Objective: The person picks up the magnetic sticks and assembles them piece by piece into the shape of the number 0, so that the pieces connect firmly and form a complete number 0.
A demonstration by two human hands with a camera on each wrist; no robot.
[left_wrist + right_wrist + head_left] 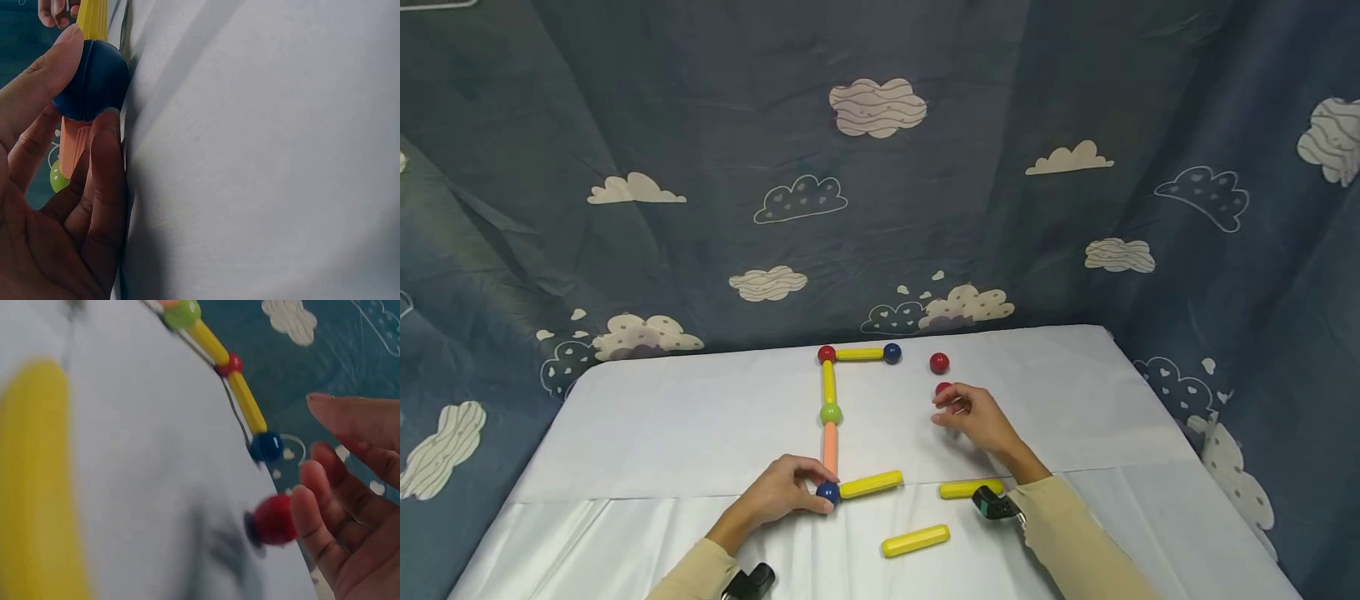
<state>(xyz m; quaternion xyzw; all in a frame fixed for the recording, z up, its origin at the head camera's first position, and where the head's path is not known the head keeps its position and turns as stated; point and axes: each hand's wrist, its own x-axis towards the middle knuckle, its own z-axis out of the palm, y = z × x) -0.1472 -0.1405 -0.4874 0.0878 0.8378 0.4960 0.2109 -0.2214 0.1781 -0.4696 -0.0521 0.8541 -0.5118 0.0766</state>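
In the head view my left hand [786,490] pinches a dark blue ball [827,492] between thumb and fingers. That ball joins a yellow stick [871,484] and an orange-pink stick [830,448], which leads up to a green ball [831,414]. The left wrist view shows the thumb and fingertips on the blue ball [94,81]. My right hand [976,417], fingers loosely bent and apart, is over the table beside a red ball [943,388], partly hidden by the fingers. In the right wrist view a red ball [275,520] appears by the fingertips; contact is unclear.
Beyond the green ball, a yellow stick [829,382] reaches a red ball [826,355], then another yellow stick [859,354] and a blue ball [892,353]. A loose red ball [939,362] and yellow sticks [916,541] [966,489] lie on the white cloth [647,433]. A cloud-patterned curtain [925,208] hangs behind.
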